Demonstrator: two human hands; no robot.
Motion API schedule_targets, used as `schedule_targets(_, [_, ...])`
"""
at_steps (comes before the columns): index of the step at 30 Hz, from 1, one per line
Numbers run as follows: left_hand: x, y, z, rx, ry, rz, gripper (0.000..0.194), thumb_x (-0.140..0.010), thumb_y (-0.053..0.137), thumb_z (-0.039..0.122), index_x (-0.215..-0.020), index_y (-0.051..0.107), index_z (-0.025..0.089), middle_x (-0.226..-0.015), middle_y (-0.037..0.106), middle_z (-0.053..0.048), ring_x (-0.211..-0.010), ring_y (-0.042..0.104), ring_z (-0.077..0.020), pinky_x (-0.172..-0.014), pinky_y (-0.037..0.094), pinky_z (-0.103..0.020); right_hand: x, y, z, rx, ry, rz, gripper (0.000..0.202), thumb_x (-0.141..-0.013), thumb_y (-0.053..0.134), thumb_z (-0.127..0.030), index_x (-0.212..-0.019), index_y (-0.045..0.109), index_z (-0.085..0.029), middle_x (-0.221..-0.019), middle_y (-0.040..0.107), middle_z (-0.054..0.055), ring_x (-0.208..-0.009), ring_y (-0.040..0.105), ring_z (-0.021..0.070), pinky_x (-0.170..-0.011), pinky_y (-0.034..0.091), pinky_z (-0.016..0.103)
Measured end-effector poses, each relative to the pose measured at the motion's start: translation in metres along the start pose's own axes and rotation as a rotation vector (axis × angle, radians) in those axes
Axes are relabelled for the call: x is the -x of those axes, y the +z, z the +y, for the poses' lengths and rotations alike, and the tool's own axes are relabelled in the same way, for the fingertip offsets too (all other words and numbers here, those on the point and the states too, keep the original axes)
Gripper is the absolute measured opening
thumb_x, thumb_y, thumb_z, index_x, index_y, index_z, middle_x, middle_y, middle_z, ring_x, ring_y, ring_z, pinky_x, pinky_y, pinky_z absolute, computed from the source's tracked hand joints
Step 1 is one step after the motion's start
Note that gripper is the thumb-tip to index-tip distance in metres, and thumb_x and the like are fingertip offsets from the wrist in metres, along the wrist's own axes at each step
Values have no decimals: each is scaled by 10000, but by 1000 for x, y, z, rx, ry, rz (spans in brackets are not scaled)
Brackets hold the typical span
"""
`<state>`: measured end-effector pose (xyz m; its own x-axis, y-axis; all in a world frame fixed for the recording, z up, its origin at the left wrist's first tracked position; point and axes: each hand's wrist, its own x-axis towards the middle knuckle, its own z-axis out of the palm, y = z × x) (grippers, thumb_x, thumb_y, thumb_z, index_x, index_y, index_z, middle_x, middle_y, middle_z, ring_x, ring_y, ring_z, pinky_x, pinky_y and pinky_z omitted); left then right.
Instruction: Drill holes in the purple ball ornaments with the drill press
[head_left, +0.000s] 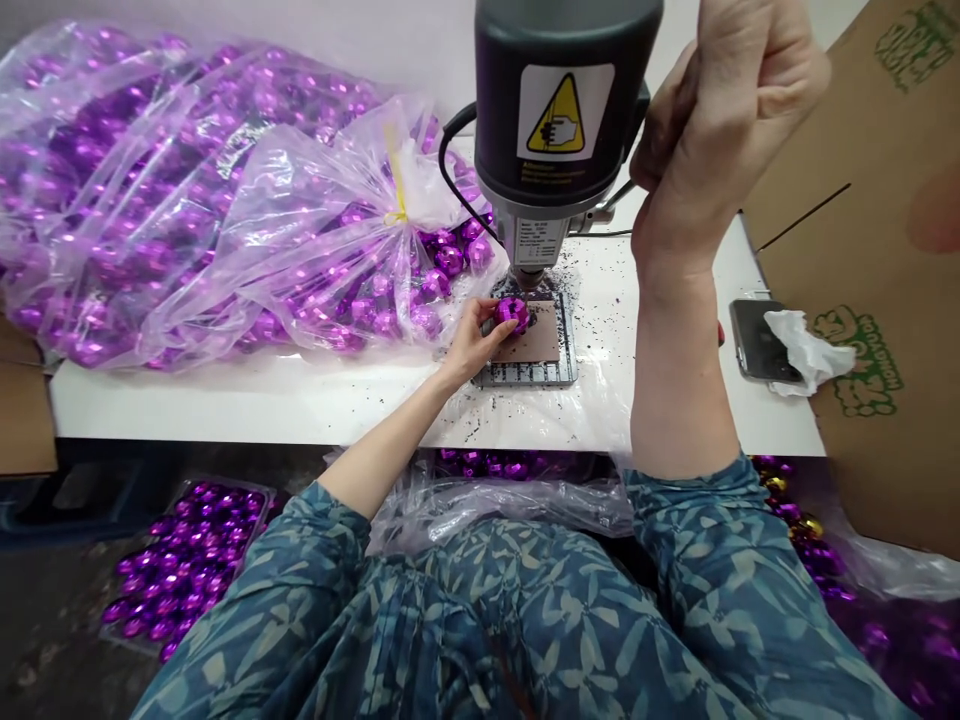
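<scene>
Between the thumb and fingers of my left hand (478, 338) is a shiny purple faceted ball (512, 316). It is held over a brown board (536, 338) on the metal base plate (525, 378) of a bench drill press (568, 100). The drill's chuck (529, 279) sits just above the ball; the tip of the bit is too small to make out clearly. My right hand (731, 110) is raised beside the black motor housing, fingers curled into a fist around what looks like the drill press's lever, mostly hidden by the hand.
A big clear bag (187, 200) of purple balls fills the table's left side. Dark shavings lie around the base. At right are a phone (761, 340), a crumpled tissue (810, 352) and a cardboard box (885, 260). Below left stands a tray of purple balls (195, 560).
</scene>
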<state>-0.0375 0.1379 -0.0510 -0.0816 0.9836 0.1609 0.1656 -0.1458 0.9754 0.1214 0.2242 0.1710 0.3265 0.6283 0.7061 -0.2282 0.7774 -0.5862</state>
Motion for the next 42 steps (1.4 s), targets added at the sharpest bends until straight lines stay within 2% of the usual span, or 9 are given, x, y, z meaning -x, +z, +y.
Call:
schedule_targets(5, [-7,4,-12,6,37,-8,438,-928,834,427,-1210,553,244,-1288,744,-127,-1255,731,-279,-1124,579,-501,2,0,-11,-3,79,9,452,-865,592,-438,-607,286,-228,-407,253,-105,-361,160,27,-446,255,251])
schedule_targets(9, [-5,9,-8,-5,75,-4,484,-871,886,403,-1209,576,246,-1283,724,-110,-1271,708,-288,-1155,550,-497,3,2,-9,-16,38,-1,499,-661,617,-604,-613,277,-242,-420,249,-97,-363,164,29,-429,214,286])
schedule_targets(14, [5,15,9,20,64,-60,525,-821,917,396,-1244,653,232,-1299,723,-106,-1267,691,-297,-1168,526,-471,1,6,3,69,-124,62,514,-752,487,-674,-655,181,-272,-434,149,-94,-360,81,23,-416,129,322])
schedule_targets(19, [7,15,13,75,13,-75,582,-765,963,397,-1242,673,231,-1283,751,-96,-1253,704,-296,-1194,511,-476,2,6,-2,118,14,59,470,-1038,433,-309,-645,187,-236,-439,179,-80,-378,142,38,-448,162,294])
schedule_targets(24, [7,14,13,83,31,-98,563,-799,939,399,-1251,650,228,-1325,742,-116,-1288,699,-302,-1202,508,-498,3,7,-9,77,45,67,481,-1066,390,-183,-642,173,-247,-450,143,-77,-367,132,43,-435,120,300])
schedule_targets(30, [7,15,9,112,44,-91,552,-790,951,414,-1213,645,234,-1299,744,-106,-1274,705,-303,-1200,513,-498,17,-6,-6,98,-27,59,339,-1090,278,-163,-958,588,-202,-525,97,-77,-409,141,57,-455,148,268])
schedule_targets(34, [7,15,9,134,15,-83,563,-775,966,398,-1209,644,241,-1303,739,-95,-1288,699,-302,-1209,506,-486,39,-23,-3,74,-206,5,312,-1074,483,-496,-1087,713,-284,-559,124,-62,-456,179,14,-512,245,211])
schedule_targets(37, [7,15,10,146,7,-73,554,-761,978,360,-1190,649,234,-1290,736,-96,-1281,699,-300,-1211,496,-479,56,-28,-8,36,-236,-3,416,-947,619,-673,-937,758,-281,-541,113,-54,-465,210,9,-530,257,230])
schedule_targets(42, [8,17,12,159,-6,-59,543,-747,987,329,-1166,653,244,-1302,736,-84,-1299,690,-299,-1236,477,-486,71,-28,-24,80,-157,68,679,-938,636,-638,-548,336,-170,-521,44,-24,-443,209,34,-523,170,294])
